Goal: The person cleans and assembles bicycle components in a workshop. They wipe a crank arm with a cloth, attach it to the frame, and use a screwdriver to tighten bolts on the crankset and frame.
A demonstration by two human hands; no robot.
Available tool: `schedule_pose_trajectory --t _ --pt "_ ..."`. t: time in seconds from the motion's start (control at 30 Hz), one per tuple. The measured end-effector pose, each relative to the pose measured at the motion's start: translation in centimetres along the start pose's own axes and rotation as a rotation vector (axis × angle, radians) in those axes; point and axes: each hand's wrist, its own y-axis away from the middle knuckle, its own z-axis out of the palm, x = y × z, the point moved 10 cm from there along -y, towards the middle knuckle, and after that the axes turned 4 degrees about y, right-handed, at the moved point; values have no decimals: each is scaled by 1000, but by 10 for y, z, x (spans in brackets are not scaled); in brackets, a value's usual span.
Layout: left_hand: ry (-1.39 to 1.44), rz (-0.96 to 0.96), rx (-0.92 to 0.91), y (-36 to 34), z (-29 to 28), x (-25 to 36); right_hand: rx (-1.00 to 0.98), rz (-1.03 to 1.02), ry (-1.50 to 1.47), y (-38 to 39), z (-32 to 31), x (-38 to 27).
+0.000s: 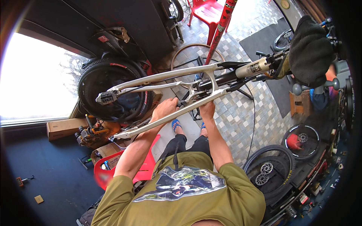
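A pale bicycle frame hangs tilted across the view in front of me, its rear stays pointing left. My left hand is closed at the frame's underside, between the stays, beside a dark part that I cannot make out. My right hand reaches up behind the nearer stay, close to the pivot and crank area; the frame hides its fingers. A black rear shock sits in the middle of the frame. Beyond it, a black cloth cover hangs over the front end. The red post of a stand rises behind the frame.
Tyres lean by the window at left. A red plastic chair is close by my left arm, another red chair farther off. Wheels lie at right near a tool-covered bench edge. A dark cable crosses the tiled floor.
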Motion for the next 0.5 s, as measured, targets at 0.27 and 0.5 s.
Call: schedule_pose_trajectory --t 0.27,0.5 --pt "40 -69 -11 3 -2 2 -138 -60 -63 -4 21 44" --pt "85 -23 68 10 -5 4 -422 574 -856 20 51 83"
